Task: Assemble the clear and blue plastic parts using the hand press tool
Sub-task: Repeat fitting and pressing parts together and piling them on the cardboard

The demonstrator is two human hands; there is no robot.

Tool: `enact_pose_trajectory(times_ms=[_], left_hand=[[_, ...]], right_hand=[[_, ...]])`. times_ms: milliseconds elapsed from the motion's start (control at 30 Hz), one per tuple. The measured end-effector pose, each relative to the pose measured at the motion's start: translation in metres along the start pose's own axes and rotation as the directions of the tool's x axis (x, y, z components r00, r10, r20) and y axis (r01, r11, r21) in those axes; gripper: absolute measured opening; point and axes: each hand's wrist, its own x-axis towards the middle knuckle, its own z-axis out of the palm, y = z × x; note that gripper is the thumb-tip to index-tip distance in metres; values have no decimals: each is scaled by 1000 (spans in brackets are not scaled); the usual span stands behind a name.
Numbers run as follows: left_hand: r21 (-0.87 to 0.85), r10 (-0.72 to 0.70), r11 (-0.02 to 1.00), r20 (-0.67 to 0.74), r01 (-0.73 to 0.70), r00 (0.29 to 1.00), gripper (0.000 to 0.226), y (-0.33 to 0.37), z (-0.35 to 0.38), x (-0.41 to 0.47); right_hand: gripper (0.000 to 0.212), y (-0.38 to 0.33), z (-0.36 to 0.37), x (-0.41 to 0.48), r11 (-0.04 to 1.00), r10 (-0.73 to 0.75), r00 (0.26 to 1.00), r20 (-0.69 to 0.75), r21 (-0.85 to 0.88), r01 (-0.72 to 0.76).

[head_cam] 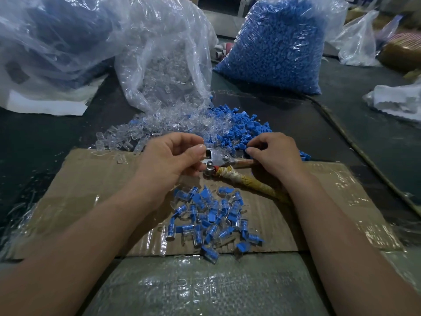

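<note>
A: Left grip point(175, 156) pinches the hand press tool point(218, 158) at its head, on the cardboard point(91, 179); right grip point(274, 153) curled among loose blue parts point(241, 127), hold unclear.
B: Loading step, I judge. Next calls for one blue part seated squarely in the head, then a squeeze.

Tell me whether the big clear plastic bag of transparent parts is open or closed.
Open. The clear plastic bag gapes at its lower end, and transparent parts spill from it onto the dark table.
</note>
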Motion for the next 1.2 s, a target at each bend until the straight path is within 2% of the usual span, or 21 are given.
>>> enact_pose_trajectory(times_ms=[200, 433, 667, 833, 1133, 1200], left_hand=[[73, 9, 997, 10, -9, 1000, 32, -4, -2, 2], [80, -15, 997, -8, 16, 1000, 25, -5, -2, 3], [58, -14, 998, -7, 15, 1000, 24, -5, -1, 3], [29, -32, 999, 19, 32, 999, 22, -5, -1, 2], [37, -26, 999, 12, 26, 1000, 21, -6, -1, 2], [37, -26, 999, 12, 25, 1000, 21, -6, -1, 2]], right_hand=[[27, -2, 0, 2, 1000, 27, 999, 47, -9, -26], [17, -3, 2, 0, 1000, -12, 1000, 23, 15, 11], [22, 0, 2, 2, 999, -51, 998, 27, 8, 51], [18, 0, 4, 2, 999, -49, 999, 24, -23, 49], [2, -2, 5, 0, 992, -117, 993, -1, 39, 117], [8, -2, 6, -1, 989, -138, 990, -25, 58, 139]])
